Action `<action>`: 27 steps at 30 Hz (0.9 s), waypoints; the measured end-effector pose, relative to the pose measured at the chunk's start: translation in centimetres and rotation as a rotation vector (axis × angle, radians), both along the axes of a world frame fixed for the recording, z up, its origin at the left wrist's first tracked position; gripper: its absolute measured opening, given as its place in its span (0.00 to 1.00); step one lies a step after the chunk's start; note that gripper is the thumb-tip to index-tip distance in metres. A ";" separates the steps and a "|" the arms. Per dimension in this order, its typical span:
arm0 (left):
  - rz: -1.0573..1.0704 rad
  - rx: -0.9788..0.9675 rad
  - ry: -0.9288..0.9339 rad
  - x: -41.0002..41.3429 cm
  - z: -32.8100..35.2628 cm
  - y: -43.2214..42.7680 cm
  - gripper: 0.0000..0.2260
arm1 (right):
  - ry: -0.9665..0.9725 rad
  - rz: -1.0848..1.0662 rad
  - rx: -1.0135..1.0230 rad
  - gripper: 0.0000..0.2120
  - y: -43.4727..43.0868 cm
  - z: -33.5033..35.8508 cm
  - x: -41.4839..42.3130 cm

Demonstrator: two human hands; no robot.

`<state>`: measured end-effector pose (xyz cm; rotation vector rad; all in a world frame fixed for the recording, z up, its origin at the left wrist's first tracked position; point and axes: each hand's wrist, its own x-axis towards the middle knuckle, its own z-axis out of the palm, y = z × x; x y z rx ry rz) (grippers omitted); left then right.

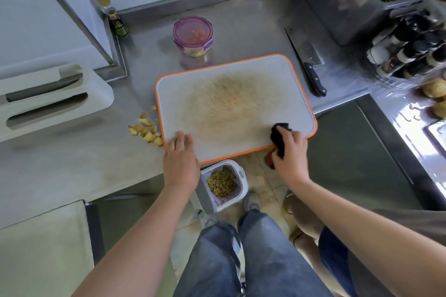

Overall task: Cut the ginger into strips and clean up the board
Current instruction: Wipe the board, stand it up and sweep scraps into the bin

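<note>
The white cutting board (217, 75) with an orange rim lies on the steel counter, its near edge hanging over the counter's front. Its middle is stained yellowish and carries no ginger. My left hand (179, 154) rests flat on the board's near left corner. My right hand (290, 152) grips a black cloth (278, 136) pressed on the board's near right corner. Ginger chunks and peel (146, 130) lie on the counter just left of the board. A small white bin (241, 176) on the floor below the board's edge holds ginger strips (222, 182).
A cleaver (306, 60) with a black handle lies right of the board. A purple-lidded container (193, 35) stands behind it, a dark bottle (115, 17) at the back left. A spice rack (410, 50) and potatoes (434, 88) are at the right. A second person's legs (311, 229) stand nearby.
</note>
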<state>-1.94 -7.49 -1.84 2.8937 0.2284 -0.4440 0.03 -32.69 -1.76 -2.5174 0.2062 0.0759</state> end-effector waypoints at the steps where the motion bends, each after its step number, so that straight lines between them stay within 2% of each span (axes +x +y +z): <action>1: 0.003 -0.013 0.008 0.0 -0.1 0.1 0.25 | 0.014 0.027 0.023 0.30 0.9 -0.6 -0.7; 8: 0.018 -0.081 0.050 0.1 0.2 0.6 0.29 | 0.008 0.169 0.115 0.29 5.2 -1.4 -2.2; 14: 0.074 -0.097 0.097 0.5 0.4 0.2 0.30 | 0.130 0.640 0.231 0.25 7.2 -0.9 -3.0; 16: 0.077 -0.102 0.117 0.5 0.6 0.2 0.31 | 0.118 0.762 0.223 0.22 7.2 -0.2 -2.4; 18: 0.077 -0.115 0.123 0.6 0.5 0.4 0.32 | 0.031 0.747 0.243 0.18 6.5 0.4 -1.3; 22: 0.083 -0.148 0.105 0.4 0.3 0.5 0.32 | -0.159 0.435 0.155 0.21 5.4 0.0 1.2; 23: 0.084 -0.149 0.105 0.3 0.3 0.5 0.32 | -0.146 0.438 0.122 0.22 5.4 -0.3 1.3; 27: 0.090 -0.147 0.111 0.4 0.7 0.5 0.32 | 0.082 0.725 0.127 0.17 5.5 -0.5 -0.2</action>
